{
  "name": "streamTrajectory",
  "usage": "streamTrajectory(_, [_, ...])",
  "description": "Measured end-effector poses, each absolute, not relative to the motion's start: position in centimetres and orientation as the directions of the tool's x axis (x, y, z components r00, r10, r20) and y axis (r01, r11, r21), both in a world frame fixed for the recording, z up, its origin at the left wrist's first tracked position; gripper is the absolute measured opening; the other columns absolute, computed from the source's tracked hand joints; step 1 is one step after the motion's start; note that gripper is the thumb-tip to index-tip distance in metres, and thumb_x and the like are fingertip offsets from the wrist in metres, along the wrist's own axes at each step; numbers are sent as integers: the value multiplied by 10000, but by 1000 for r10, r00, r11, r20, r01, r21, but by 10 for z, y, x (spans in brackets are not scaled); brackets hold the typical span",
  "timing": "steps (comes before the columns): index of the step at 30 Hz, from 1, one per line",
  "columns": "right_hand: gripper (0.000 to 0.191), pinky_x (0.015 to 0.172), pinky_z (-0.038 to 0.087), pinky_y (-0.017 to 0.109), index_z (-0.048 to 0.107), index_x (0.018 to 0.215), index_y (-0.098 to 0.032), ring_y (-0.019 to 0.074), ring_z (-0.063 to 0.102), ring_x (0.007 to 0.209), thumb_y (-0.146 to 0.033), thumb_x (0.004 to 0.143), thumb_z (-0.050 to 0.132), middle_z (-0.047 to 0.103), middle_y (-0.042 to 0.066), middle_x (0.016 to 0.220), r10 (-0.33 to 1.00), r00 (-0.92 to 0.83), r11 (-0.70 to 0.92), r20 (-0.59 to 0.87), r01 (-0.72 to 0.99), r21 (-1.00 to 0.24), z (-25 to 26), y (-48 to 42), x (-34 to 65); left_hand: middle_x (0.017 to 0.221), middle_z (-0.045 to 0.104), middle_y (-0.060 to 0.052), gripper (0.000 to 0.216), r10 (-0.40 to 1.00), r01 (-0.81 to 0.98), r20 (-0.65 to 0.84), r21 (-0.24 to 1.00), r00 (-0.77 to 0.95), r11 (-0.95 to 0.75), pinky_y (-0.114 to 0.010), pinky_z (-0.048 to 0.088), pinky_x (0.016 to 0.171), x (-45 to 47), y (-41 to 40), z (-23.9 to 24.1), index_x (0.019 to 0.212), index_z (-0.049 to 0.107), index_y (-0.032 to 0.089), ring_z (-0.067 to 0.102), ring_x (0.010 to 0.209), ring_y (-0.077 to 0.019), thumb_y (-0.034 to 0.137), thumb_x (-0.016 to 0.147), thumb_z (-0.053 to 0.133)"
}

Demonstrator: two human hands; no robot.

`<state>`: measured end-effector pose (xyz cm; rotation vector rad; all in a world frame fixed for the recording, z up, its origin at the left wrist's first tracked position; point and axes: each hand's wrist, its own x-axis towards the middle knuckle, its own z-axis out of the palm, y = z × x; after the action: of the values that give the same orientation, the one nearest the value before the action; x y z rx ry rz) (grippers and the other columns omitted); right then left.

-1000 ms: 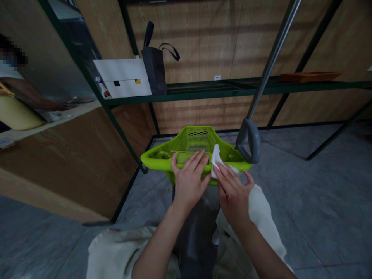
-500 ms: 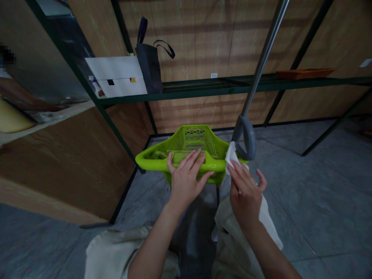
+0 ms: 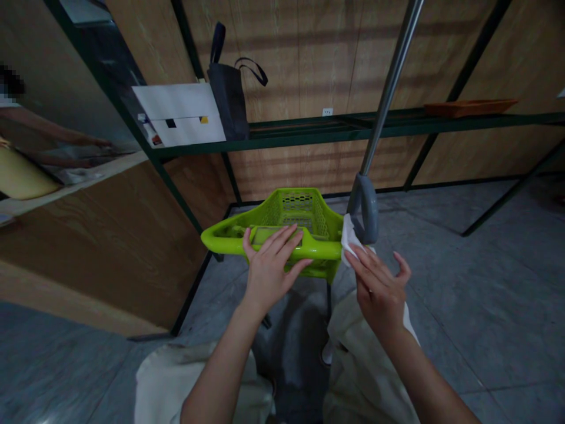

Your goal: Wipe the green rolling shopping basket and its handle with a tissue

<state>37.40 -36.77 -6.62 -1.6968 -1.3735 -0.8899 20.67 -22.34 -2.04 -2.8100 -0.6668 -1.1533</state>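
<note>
At the centre of the frame I rest my left hand (image 3: 270, 268) flat on the near rim of a lime-green plastic basket (image 3: 282, 232), fingers spread and lying over the smooth, rounded edge; nothing is pinched. The basket's far wall is a perforated grid, its near rim solid and glossy. Just right of it, my right hand (image 3: 380, 285) presses a crumpled white cloth (image 3: 348, 241) against the basket's right corner, fingers extended and loosely fanned, thumb lifted clear. Most of the cloth is hidden under the fingertips; I cannot tell how it is gripped.

Touching or just behind the cloth stands a grey plastic bracket (image 3: 366, 206) carrying a bare metal pole (image 3: 391, 82) that slants to the top edge of the frame and is cut off there. What lies inside the basket is too dim to make out, and its underside is hidden by my hands.

Behind, a dark green metal shelf (image 3: 353, 126) runs across wood-grain panels. On it, upper left of centre, sit a white box (image 3: 180, 112) and a dark bag (image 3: 227, 97) with looped handles; at upper right lies a flat orange tray (image 3: 468, 107). At the far left edge another person's arm (image 3: 57, 138) reaches over a pale counter. Grey stone floor tiles fill the lower right; my pale trousers (image 3: 353, 365) fill the bottom.
</note>
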Motion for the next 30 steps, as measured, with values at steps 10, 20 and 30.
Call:
streamTrajectory(10, [416, 1165, 151, 416, 582, 1279, -303, 155, 592, 1238, -93, 941, 460, 658, 11, 1295, 550, 138, -32, 824, 989, -144, -63, -343, 338, 1414, 585, -56, 446, 399, 405, 659, 155, 638, -901, -588, -66, 1194, 208, -225, -20, 1340, 549, 304, 567, 1276, -256, 455, 923, 590])
streamTrajectory(20, [472, 1085, 380, 446, 599, 1297, -299, 209, 671, 1121, -55, 895, 562, 685, 72, 1243, 275, 245, -11, 930, 968, -252, -104, -372, 399, 1383, 615, -51, 456, 343, 354, 700, 137, 626, -925, -553, -100, 1191, 209, -222, -21, 1315, 562, 295, 589, 1248, -247, 474, 900, 623])
streamTrajectory(30, [457, 1056, 421, 516, 633, 1259, -331, 240, 689, 1085, -92, 870, 611, 698, 62, 1214, 206, 373, 34, 904, 921, -388, -115, -380, 409, 1356, 635, -59, 444, 312, 322, 714, 128, 627, -938, -527, -106, 1199, 207, -225, -21, 1302, 575, 289, 605, 1227, -244, 453, 895, 639])
